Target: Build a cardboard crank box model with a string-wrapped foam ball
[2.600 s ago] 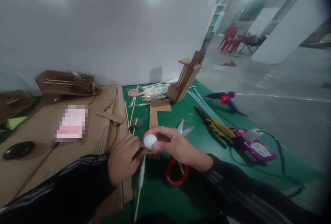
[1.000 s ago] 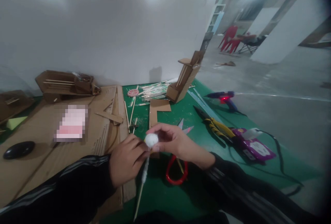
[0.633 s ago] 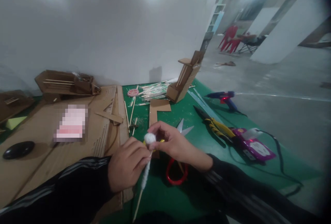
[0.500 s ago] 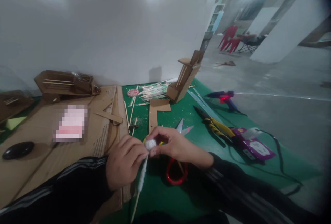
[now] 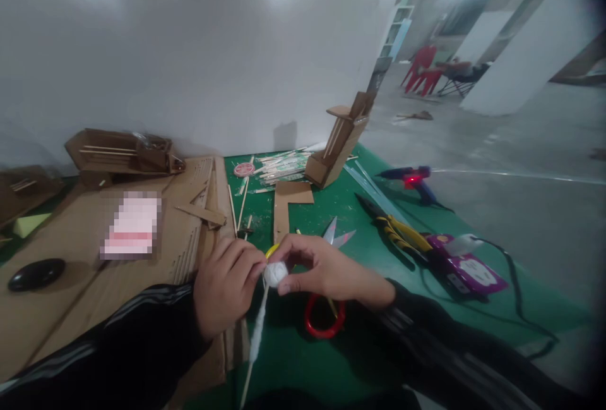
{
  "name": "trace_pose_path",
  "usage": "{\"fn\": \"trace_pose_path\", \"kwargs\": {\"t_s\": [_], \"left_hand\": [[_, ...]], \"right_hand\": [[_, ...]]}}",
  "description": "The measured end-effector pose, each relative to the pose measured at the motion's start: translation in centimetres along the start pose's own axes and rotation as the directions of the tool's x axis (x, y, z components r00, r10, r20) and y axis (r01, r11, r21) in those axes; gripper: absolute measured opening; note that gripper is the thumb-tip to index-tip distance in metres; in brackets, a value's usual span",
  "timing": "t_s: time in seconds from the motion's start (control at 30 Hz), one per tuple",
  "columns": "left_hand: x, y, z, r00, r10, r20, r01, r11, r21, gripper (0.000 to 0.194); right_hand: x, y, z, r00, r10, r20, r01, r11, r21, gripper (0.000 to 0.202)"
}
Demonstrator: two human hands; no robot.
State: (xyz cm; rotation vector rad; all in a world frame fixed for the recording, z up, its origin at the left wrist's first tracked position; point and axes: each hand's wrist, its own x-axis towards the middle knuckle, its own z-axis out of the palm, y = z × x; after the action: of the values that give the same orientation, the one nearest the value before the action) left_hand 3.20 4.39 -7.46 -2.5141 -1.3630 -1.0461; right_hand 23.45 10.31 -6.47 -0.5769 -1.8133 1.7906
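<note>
My right hand (image 5: 315, 265) curls its thumb and fingers around a small white ball of wound string (image 5: 275, 275). Close against it on the left, my left hand (image 5: 230, 280) is closed in a pinch at the upper end of a thin wooden stick (image 5: 247, 385). White wrapping (image 5: 257, 334) covers part of the stick, which slants down toward me. The exact grip of my left fingertips is partly hidden. Below my right hand lie scissors (image 5: 310, 323) with red and yellow handles, their blades pointing away from me.
Cardboard sheets (image 5: 161, 271) cover the left side, with a black mouse-like object (image 5: 36, 275) on them. Thin sticks (image 5: 284, 167) and a cardboard model (image 5: 338, 141) stand further back. Pliers (image 5: 392, 227), a glue gun (image 5: 411, 179) and a purple power strip (image 5: 466, 265) are at right.
The white ball has turned and shows more of its wound surface. My left fingertips have shifted slightly up and left, off the ball's lower edge.
</note>
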Motion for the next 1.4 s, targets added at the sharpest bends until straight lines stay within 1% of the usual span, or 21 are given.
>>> {"fn": "trace_pose_path", "kwargs": {"t_s": [0.17, 0.43, 0.57, 0.77, 0.93, 1.03, 1.17, 1.3, 1.4], "left_hand": [[0.6, 0.1, -0.2, 0.999, -0.039, 0.029, 0.039, 0.999, 0.001, 0.015], [3.4, 0.7, -1.6, 0.986, -0.067, 0.154, 0.054, 0.995, 0.090, 0.015], [4.3, 1.5, -1.8, 0.982, -0.056, 0.178, 0.035, 0.993, 0.114, 0.012], [4.2, 1.9, -1.3, 0.978, -0.068, 0.196, 0.059, 0.997, 0.052, 0.013], [3.7, 2.0, -1.1, 0.972, -0.090, 0.217, 0.091, 0.996, 0.007, 0.011], [3.5, 2.1, -1.0, 0.970, -0.106, 0.217, 0.115, 0.993, -0.026, 0.010], [3.3, 2.6, -0.9, 0.970, -0.102, 0.222, 0.115, 0.992, -0.050, 0.014], [3.0, 3.2, -0.8, 0.974, -0.068, 0.218, 0.084, 0.994, -0.065, 0.016], [3.0, 3.5, -0.7, 0.975, -0.053, 0.218, 0.080, 0.990, -0.116, 0.018]], "right_hand": [[0.1, -0.3, -0.4, 1.000, 0.012, -0.013, -0.010, 0.993, 0.114, 0.034], [0.1, -0.9, -1.4, 0.996, -0.087, -0.030, 0.092, 0.963, 0.252, 0.031], [-0.4, -1.5, -1.5, 0.991, -0.117, -0.058, 0.129, 0.951, 0.281, 0.036], [-0.7, -1.7, -1.8, 0.987, -0.128, -0.098, 0.150, 0.953, 0.262, 0.036], [-0.7, -1.8, -1.4, 0.984, -0.128, -0.124, 0.154, 0.961, 0.231, 0.035], [-0.6, -1.8, -1.0, 0.972, -0.138, -0.192, 0.178, 0.961, 0.209, 0.035], [-0.3, -1.8, -0.6, 0.941, -0.155, -0.302, 0.208, 0.966, 0.152, 0.034], [-0.1, -1.5, -0.1, 0.921, -0.156, -0.356, 0.213, 0.969, 0.124, 0.034], [-0.1, -1.3, 0.1, 0.911, -0.159, -0.380, 0.224, 0.966, 0.132, 0.039]]}}
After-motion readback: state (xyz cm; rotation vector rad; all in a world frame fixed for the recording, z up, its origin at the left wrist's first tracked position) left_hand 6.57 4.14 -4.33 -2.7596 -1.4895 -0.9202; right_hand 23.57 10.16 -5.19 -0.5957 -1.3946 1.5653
